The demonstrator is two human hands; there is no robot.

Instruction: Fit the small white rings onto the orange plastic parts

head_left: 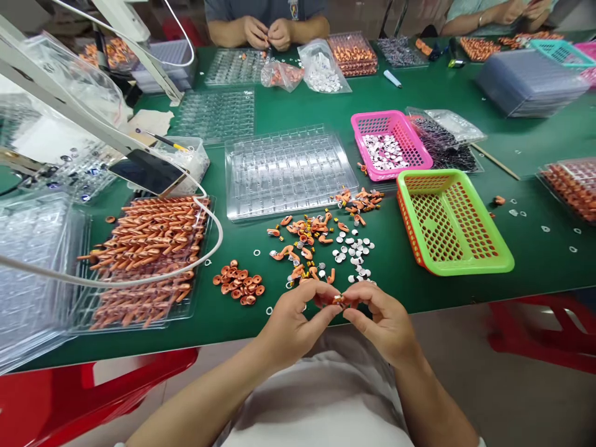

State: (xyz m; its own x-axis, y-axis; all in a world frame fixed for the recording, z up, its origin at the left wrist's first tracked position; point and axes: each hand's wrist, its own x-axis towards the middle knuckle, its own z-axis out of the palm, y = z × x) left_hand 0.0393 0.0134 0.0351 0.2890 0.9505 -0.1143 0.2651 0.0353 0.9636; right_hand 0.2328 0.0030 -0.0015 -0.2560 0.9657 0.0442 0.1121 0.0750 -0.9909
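Left hand [298, 320] and right hand [390, 320] pinch a small copper-coloured earbud part [338, 300] between fingertips at the near edge of a smooth green tabletop [237, 234]; beyond lie round white discs [356, 252], with bowl-shaped copper-toned caps [239, 284] left.

No text, label or number could be read; the small print [293, 9] on the dark shirt [265, 9] at the far side was too indistinct.
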